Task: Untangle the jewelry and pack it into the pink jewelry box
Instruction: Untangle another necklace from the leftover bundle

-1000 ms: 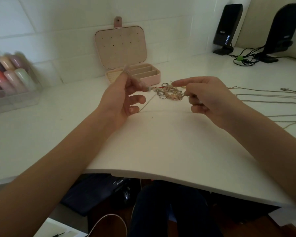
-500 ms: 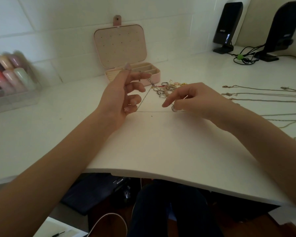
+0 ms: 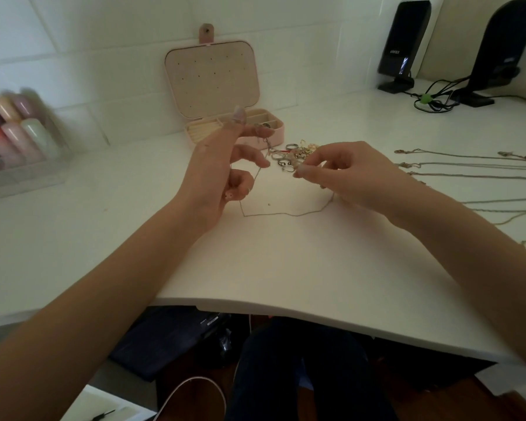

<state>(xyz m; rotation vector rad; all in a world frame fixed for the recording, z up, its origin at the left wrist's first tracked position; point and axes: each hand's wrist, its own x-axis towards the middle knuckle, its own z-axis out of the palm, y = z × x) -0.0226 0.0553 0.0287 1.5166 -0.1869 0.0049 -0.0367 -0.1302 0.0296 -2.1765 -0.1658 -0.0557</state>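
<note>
Thin pale chain (image 3: 281, 213) sags onto white desk (image 3: 286, 268) in a loose loop between both hands. Left hand (image 3: 222, 171) pinches one end raised, clasp dangling; right hand (image 3: 346, 174) pinches the other end beside a tangled heap of rings (image 3: 292, 154), silver and gold. Pink jewelry box (image 3: 274, 132) stands open just behind, lid upright.

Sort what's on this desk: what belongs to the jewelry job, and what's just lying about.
Job: open pink jewelry box; tangled pile of metal rings; thin chain between left hand and right hand; straightened chains.

Lying about: black speakers; clear box of pastel bottles.
</note>
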